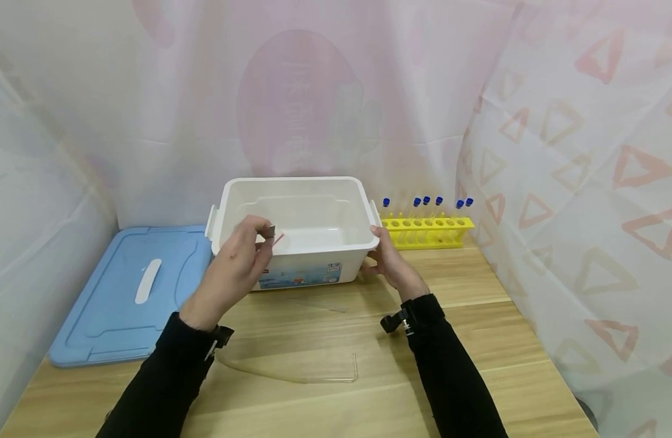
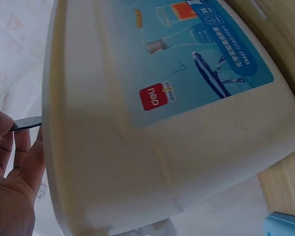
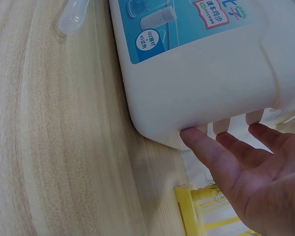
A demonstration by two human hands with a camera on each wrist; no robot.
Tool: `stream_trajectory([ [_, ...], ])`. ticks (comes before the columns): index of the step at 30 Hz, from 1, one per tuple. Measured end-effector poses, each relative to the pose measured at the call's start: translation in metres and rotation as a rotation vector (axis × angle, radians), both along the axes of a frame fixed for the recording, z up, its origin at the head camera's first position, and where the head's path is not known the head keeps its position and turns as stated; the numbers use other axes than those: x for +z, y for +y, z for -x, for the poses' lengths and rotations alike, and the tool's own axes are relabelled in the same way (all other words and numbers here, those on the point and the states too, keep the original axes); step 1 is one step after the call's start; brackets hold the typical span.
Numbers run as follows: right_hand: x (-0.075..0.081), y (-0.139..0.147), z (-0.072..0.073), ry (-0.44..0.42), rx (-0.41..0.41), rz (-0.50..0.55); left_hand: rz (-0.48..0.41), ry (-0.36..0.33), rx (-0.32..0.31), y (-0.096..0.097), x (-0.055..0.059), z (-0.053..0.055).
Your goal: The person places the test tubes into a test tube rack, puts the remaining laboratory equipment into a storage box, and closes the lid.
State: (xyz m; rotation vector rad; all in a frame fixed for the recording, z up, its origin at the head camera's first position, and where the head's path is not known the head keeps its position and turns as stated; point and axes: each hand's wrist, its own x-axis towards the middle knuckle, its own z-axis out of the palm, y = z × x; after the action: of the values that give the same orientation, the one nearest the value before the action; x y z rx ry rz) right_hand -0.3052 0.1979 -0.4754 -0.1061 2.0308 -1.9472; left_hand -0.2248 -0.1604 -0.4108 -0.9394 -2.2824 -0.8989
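The left hand (image 1: 232, 258) pinches a small dark-grey flat strip (image 1: 270, 232) at the near rim of a white rectangular plastic bin (image 1: 308, 260), against whose right side the right hand (image 1: 392, 263) rests its spread fingertips.

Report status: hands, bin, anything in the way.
Left hand pinching grey strip at bin's near rim. Right hand touching bin's side. Bin uncovered, lid beside it. No visible obstruction.
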Motion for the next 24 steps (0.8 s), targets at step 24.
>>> stream_trajectory([
  [24, 0.0, 0.001, 0.0, -0.001, -0.002, -0.019, 0.252, -0.375, -0.075, -0.019, 0.027, 0.07],
])
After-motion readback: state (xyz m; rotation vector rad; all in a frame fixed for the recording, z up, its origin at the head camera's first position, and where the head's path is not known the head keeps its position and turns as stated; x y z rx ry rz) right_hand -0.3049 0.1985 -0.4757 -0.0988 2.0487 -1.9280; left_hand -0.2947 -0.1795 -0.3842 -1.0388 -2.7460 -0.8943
